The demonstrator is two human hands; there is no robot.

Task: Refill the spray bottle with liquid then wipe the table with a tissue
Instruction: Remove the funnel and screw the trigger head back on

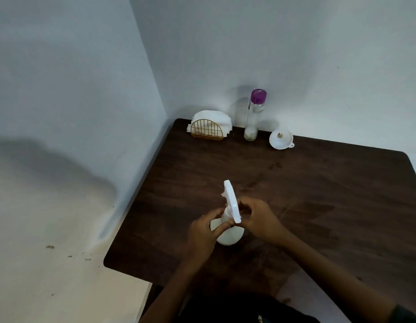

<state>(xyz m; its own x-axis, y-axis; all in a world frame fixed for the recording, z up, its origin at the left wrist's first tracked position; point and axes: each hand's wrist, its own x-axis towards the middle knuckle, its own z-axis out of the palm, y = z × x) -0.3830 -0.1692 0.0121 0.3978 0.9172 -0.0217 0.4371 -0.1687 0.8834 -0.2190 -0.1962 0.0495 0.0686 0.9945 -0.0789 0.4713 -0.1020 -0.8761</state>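
Observation:
A white spray bottle [230, 236] stands on the dark wooden table [318, 194] near its front left. My left hand [202, 236] grips the bottle's neck and shoulder. My right hand [258, 217] holds the white trigger head [231, 201] from the right. At the back stands a tall clear bottle with a purple cap [253, 115], little liquid showing in it. A white funnel [281, 139] lies beside it, mouth up. White tissues [211, 120] sit in a gold wire holder at the back left corner.
The table sits in a corner, with pale walls [295, 54] right behind it and along its left edge. The pale floor [50, 264] lies to the left. My dark-clothed lap shows below the table's front edge.

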